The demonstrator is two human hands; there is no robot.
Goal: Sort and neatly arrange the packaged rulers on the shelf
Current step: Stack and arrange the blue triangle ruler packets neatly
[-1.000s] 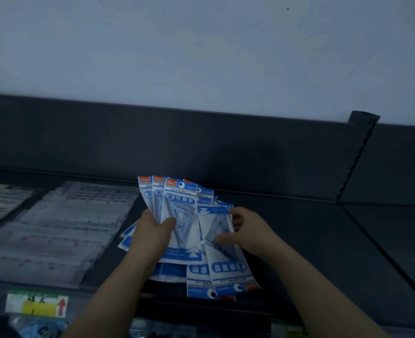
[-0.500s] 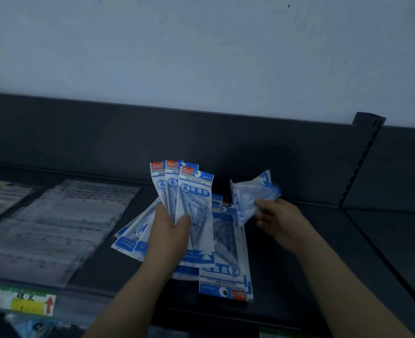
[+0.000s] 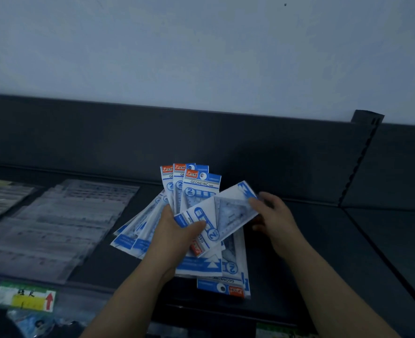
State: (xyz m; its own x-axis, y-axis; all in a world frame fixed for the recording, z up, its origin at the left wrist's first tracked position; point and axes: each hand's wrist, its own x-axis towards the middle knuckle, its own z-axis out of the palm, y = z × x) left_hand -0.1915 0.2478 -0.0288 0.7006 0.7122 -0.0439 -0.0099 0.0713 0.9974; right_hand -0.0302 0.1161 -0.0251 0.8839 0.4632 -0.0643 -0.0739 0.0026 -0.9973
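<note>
Dark shelf, pale wall; left fingers around fanned ruler packs, right fingers tight on one pack.

The dark shelf carries rows of clear ruler packets on its left, flat and overlapping — and one blue-and-white packet lying near the front edge.
</note>
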